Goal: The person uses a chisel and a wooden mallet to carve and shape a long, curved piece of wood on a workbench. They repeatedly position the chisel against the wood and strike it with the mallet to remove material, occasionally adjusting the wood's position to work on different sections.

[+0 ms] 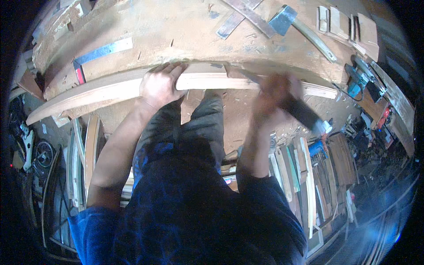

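Note:
A long pale wooden board (115,89) lies along the near edge of the workbench. My left hand (161,84) is wrapped over its near edge, left of the middle, fingers on the top and thumb at the front. My right hand (278,95), smeared by motion, is closed round a chisel with a dark handle (304,115) and a shiny end cap. The chisel's narrow blade (248,76) points left along the board, close to a notch-like spot in its upper face. Whether the blade tip touches the wood is too blurred to tell.
On the dusty workbench (185,31) lie a try square (104,48), a hatchet (282,21), crossed flat pieces (245,18) and several wood blocks (340,23). A teal power tool (354,86) sits at the right end. Wood strips (304,176) lean below, right of my body.

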Demonstrator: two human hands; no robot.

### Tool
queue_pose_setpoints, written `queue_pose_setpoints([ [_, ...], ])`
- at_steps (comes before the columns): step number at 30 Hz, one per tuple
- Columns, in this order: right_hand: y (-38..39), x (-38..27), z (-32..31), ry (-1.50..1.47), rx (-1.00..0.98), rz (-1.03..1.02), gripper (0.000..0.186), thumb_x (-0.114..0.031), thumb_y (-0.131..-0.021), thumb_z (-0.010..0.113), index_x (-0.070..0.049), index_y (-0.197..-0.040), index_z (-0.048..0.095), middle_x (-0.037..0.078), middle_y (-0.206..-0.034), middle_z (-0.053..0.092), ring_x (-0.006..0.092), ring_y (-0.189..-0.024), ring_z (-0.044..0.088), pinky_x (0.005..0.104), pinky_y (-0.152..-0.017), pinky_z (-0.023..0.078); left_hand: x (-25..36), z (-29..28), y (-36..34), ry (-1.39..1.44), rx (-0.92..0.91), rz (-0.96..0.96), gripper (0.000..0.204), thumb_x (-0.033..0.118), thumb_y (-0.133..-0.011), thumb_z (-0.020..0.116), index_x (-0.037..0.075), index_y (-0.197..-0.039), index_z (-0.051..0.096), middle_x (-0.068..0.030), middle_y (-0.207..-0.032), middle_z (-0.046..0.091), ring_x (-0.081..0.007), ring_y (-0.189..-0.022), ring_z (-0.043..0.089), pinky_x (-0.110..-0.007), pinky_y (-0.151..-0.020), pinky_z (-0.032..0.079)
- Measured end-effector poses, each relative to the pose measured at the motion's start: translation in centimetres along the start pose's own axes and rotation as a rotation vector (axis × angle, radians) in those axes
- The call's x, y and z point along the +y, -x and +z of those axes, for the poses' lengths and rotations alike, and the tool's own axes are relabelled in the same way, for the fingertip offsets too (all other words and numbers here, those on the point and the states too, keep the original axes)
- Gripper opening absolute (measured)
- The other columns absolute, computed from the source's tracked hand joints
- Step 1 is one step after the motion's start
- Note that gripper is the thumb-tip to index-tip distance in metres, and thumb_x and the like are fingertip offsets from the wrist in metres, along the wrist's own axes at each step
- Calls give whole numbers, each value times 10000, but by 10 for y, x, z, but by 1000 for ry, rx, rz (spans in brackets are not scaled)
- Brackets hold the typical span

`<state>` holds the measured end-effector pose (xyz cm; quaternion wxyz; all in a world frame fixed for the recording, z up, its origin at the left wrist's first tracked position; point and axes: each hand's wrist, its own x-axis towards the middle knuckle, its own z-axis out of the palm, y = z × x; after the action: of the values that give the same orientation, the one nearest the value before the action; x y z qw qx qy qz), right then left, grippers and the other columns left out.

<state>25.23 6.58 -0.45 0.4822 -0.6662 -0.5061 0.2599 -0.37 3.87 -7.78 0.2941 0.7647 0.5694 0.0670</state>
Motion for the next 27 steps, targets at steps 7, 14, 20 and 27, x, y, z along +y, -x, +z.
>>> queue_pose_setpoints([
  [7, 5, 5, 27, 98, 32, 67, 363, -256, -1071, 467, -128, -732, 491, -40, -602, 322, 112, -527, 316, 297, -488, 281, 5, -6, -4, -55, -23, -9, 493, 352, -776, 754, 134, -1214, 696, -98, -1166, 740, -264, -1069, 723, -408, -934, 586],
  [14, 8, 12, -9, -164, -206, 130, 413, -273, -1077, 437, -187, -673, 412, -18, -662, 386, 134, -600, 378, 309, -562, 320, 10, -5, -1, -39, -38, -28, 581, 387, -746, 782, 166, -1273, 680, -109, -1129, 746, -293, -1008, 734, -420, -900, 593],
  [20, 13, 10, 24, 180, 22, 127, 431, -304, -1054, 440, -178, -648, 373, 0, -628, 386, 118, -565, 376, 302, -556, 350, 2, -5, -7, -29, -40, -31, 547, 413, -756, 767, 150, -1232, 703, -115, -1191, 732, -280, -1066, 721, -419, -919, 587],
  [27, 22, -19, -7, -136, -49, 279, 453, -330, -1043, 471, -135, -638, 414, -4, -574, 416, 127, -515, 402, 307, -545, 361, 15, -12, -2, -48, -33, -25, 505, 384, -772, 755, 149, -1217, 708, -108, -1165, 740, -285, -1061, 724, -418, -942, 582],
])
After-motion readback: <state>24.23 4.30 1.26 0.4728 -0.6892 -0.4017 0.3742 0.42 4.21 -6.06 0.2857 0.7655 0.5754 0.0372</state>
